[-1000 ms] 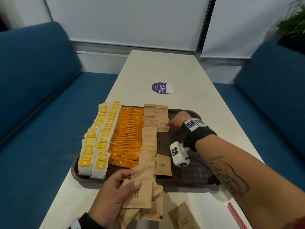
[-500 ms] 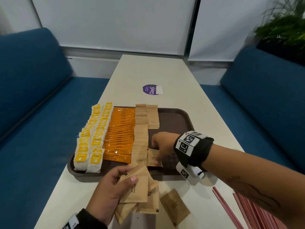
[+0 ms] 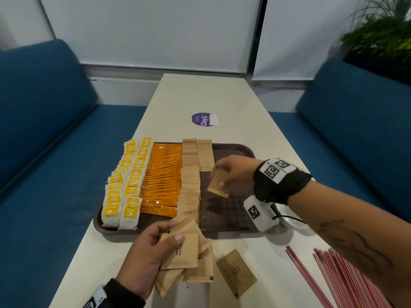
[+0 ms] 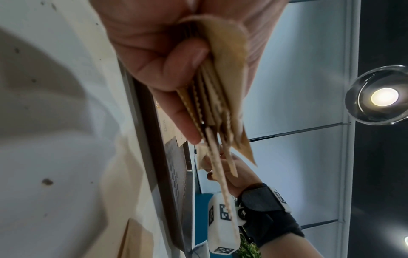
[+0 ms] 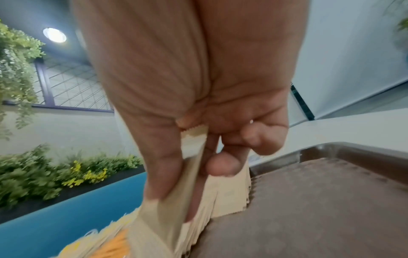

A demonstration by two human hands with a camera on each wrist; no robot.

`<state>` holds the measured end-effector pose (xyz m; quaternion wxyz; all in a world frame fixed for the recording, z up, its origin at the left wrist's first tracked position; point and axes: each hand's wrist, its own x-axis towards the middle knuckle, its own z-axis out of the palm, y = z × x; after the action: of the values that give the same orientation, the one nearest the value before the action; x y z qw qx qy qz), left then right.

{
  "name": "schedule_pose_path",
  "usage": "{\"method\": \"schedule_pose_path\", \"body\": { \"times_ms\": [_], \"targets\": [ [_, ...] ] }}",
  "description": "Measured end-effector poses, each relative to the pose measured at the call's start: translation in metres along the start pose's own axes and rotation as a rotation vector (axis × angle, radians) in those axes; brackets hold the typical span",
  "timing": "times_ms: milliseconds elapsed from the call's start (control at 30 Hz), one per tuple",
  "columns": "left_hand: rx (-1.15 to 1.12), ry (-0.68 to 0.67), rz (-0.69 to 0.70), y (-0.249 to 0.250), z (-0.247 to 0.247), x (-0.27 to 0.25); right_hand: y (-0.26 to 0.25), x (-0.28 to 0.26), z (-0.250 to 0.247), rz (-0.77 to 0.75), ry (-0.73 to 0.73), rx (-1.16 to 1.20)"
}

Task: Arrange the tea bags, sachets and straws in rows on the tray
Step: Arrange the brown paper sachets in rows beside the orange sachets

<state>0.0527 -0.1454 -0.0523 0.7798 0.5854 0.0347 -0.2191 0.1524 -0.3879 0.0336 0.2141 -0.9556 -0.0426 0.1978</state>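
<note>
A brown tray (image 3: 235, 215) holds rows of yellow tea bags (image 3: 124, 181), orange coffee sachets (image 3: 163, 174) and brown sugar sachets (image 3: 190, 174). A short second row of brown sachets (image 3: 205, 155) lies at the tray's far end. My right hand (image 3: 229, 172) pinches one brown sugar sachet (image 3: 219, 183) above the tray, just below that short row; the right wrist view shows the sachet (image 5: 167, 206) between thumb and fingers. My left hand (image 3: 153, 247) grips a bunch of brown sachets (image 3: 186, 252) near the tray's front edge, also seen edge-on as a fanned bunch (image 4: 216, 97).
One loose brown sachet (image 3: 236, 271) lies on the white table (image 3: 209, 96) in front of the tray. Red straws (image 3: 342, 281) lie in a pile at the front right. A purple sticker (image 3: 203, 120) sits beyond the tray. Blue benches flank the table.
My right hand went from the far short row back to the near part of the tray, picked up the lone brown sachet there, and now carries it toward the far end. The left hand stays put.
</note>
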Motion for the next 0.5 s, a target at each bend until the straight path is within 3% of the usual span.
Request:
{"method": "schedule_pose_path", "body": {
  "times_ms": [167, 300, 433, 500],
  "targets": [
    [0.003, -0.028, 0.025, 0.004, 0.006, 0.006, 0.006, 0.015, -0.016, 0.065, 0.277, 0.190],
    [-0.003, -0.001, 0.002, 0.008, 0.006, 0.011, 0.011, 0.034, -0.019, 0.177, 0.376, 0.265],
    [0.002, 0.029, -0.024, 0.005, 0.006, 0.015, 0.015, 0.052, -0.016, 0.423, 0.198, 0.438],
    [-0.006, 0.026, -0.033, 0.005, 0.005, 0.016, 0.015, 0.057, -0.012, 0.489, 0.130, 0.634]
  ]
}}
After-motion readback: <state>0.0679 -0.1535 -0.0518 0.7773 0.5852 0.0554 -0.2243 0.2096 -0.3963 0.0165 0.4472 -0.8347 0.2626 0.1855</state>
